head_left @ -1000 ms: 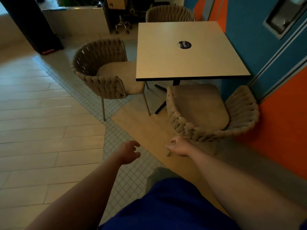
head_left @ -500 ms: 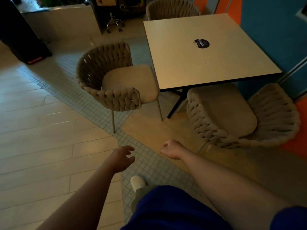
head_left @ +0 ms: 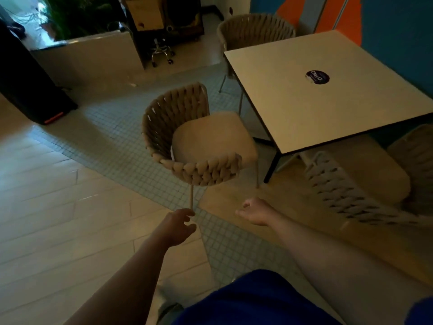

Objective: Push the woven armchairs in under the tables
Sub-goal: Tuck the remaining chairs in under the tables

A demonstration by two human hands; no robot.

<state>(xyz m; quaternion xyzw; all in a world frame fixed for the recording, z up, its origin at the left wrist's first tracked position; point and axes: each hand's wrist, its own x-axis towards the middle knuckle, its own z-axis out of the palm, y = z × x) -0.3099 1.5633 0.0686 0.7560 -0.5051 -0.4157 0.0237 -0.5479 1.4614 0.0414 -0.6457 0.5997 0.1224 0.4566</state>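
A beige woven armchair [head_left: 187, 137] stands pulled out at the left side of the square white table [head_left: 323, 95], its seat only slightly under the edge. A second woven armchair [head_left: 365, 184] sits at the table's near side, seat partly under the top. A third armchair [head_left: 255, 31] stands at the far side. My left hand [head_left: 175, 228] hovers just below the first chair's near leg, fingers loosely apart, holding nothing. My right hand [head_left: 255, 212] floats beside it, fingers curled and empty, touching no chair.
A blue and orange wall [head_left: 398, 31] runs behind the table. A low white planter wall [head_left: 89, 57], a wheeled stool [head_left: 161, 51] and a black box with an orange strip [head_left: 30, 90] stand at the back left. Tiled floor lies to the left.
The view has swung left and closer to the left armchair. Both hands have come away from the near right chair and now hang in front of the left one.
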